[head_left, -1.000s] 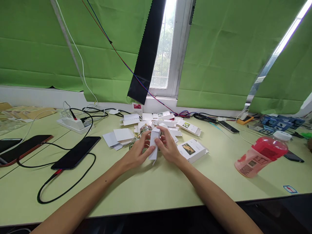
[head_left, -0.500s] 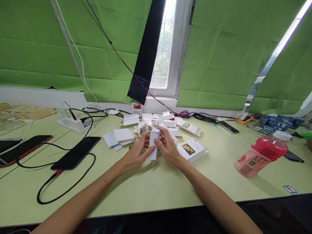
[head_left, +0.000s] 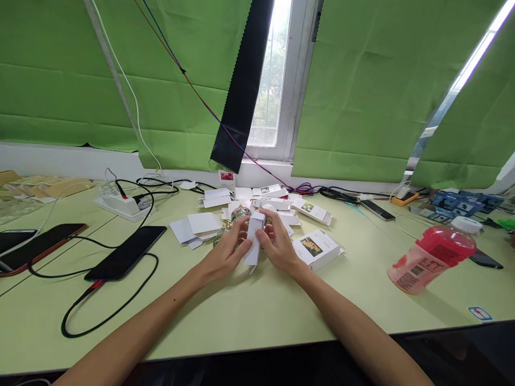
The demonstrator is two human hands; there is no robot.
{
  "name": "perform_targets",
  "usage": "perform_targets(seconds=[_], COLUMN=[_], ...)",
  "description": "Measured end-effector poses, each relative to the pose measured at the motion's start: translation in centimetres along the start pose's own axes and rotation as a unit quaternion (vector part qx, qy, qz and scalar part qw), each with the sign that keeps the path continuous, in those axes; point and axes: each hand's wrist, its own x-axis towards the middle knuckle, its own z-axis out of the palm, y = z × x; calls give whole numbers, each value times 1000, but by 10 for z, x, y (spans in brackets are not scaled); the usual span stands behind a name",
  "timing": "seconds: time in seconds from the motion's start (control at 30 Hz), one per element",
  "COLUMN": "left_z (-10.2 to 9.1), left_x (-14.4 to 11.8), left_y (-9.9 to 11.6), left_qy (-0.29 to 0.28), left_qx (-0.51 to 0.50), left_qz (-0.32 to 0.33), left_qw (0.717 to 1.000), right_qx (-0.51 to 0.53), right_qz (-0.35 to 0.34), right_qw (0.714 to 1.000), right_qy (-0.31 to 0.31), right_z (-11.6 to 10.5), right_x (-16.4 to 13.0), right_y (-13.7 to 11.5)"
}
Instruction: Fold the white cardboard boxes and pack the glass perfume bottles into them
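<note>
My left hand (head_left: 223, 253) & right hand (head_left: 279, 245) pinch a small white box (head_left: 253, 244) between them, held upright just above the table (head_left: 249, 311). A glass bottle (head_left: 240, 213) sits right behind the box. Risk, imo: thin card could crumple if I squeeze, or I could knock over the bottle.

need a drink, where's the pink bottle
In the head view the pink bottle leans on the table's right side, beside a dark phone.

two bare, sleeveless forearms (head_left: 161, 316)
</note>
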Motion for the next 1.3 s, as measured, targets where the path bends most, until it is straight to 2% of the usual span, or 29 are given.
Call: perform_targets(seconds=[0.6,1.3], left_z=[1,1], left_x=[0,0], left_y=[-1,1], left_qy=[10,10], left_qx=[-9,-26], left_qz=[23,4], left_qw=[1000,1000], right_qx=[7,11], right_qz=[3,28], right_qw=[1000,999], right_qy=[4,-13], right_z=[1,0], right_x=[0,0], right_y=[0,-1])
